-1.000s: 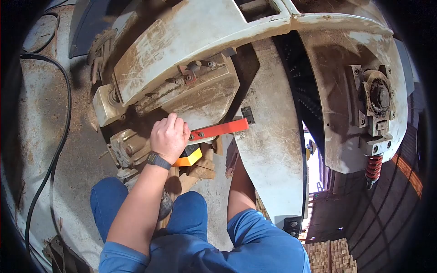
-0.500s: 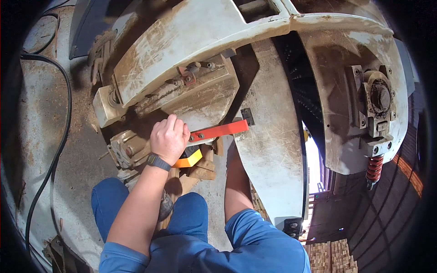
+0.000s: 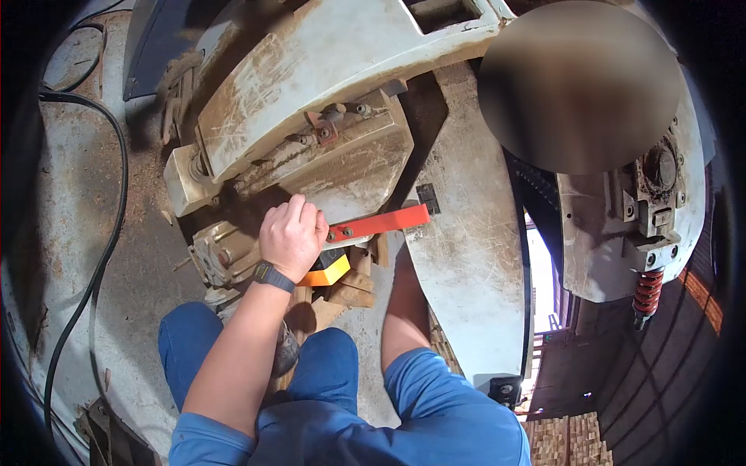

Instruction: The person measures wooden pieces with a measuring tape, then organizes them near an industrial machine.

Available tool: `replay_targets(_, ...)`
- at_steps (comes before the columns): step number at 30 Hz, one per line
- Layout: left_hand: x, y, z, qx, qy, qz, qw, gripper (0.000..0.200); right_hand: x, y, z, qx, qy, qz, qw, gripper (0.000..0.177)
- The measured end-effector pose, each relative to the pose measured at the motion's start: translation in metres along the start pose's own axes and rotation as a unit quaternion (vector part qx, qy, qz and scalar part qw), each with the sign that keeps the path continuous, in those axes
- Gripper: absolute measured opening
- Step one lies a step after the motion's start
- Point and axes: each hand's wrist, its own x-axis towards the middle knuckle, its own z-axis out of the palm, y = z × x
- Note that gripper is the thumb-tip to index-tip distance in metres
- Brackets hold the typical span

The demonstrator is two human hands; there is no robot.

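Note:
My left hand, with a dark watch on its wrist, is closed in a fist around the left end of a red metal bar. Two bolts show on the bar beside my fingers, and its free end reaches over the edge of a scuffed white panel. Just below the hand is a yellow and black object, partly covered. My right forearm passes behind the panel's left edge, which hides the right hand and whatever it touches.
A dusty white machine housing spans the top. Wood offcuts lie near my knees. A black cable runs along the left floor. A red spring hangs at right, and stacked wood blocks stand lower right. A blurred patch covers the upper right.
The view shifts slightly, moving the machine a little to the right. My left hand keeps its hold on the bar; the right arm stays behind the panel.

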Motion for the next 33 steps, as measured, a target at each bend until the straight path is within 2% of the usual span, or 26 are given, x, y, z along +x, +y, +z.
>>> replay_targets(11,0.0,0.005,0.003,0.027,0.008,0.027,0.999,0.014,-0.005,0.015,-0.016,0.021,-0.037,0.006,0.999,0.042)
replay_targets(18,-0.007,0.003,0.013,0.078,-0.022,0.038,0.996,0.009,-0.055,0.068,-0.087,0.026,-0.119,0.033,0.992,0.042)
replay_targets(22,-0.013,-0.004,0.015,0.118,-0.069,0.013,0.99,0.013,-0.106,0.122,-0.169,0.03,-0.148,0.113,0.982,0.043)
replay_targets(25,-0.009,0.0,0.011,0.153,-0.12,-0.006,0.981,0.019,-0.153,0.164,-0.259,0.033,-0.133,0.207,0.969,0.043)
replay_targets(27,-0.006,-0.001,0.009,0.132,-0.166,-0.056,0.976,0.028,-0.186,0.176,-0.329,0.04,-0.093,0.275,0.956,0.043)
replay_targets(28,-0.003,0.005,0.005,0.067,-0.181,-0.05,0.98,0.035,-0.202,0.179,-0.365,0.044,-0.067,0.307,0.948,0.043)
replay_targets(31,-0.012,-0.066,-0.006,0.153,-0.278,-0.089,0.944,0.042,-0.232,0.163,-0.471,0.074,0.058,0.376,0.922,0.043)
replay_targets(33,-0.016,-0.019,-0.054,0.117,-0.312,-0.124,0.934,0.047,-0.23,0.141,-0.532,0.118,0.143,0.377,0.907,0.044)
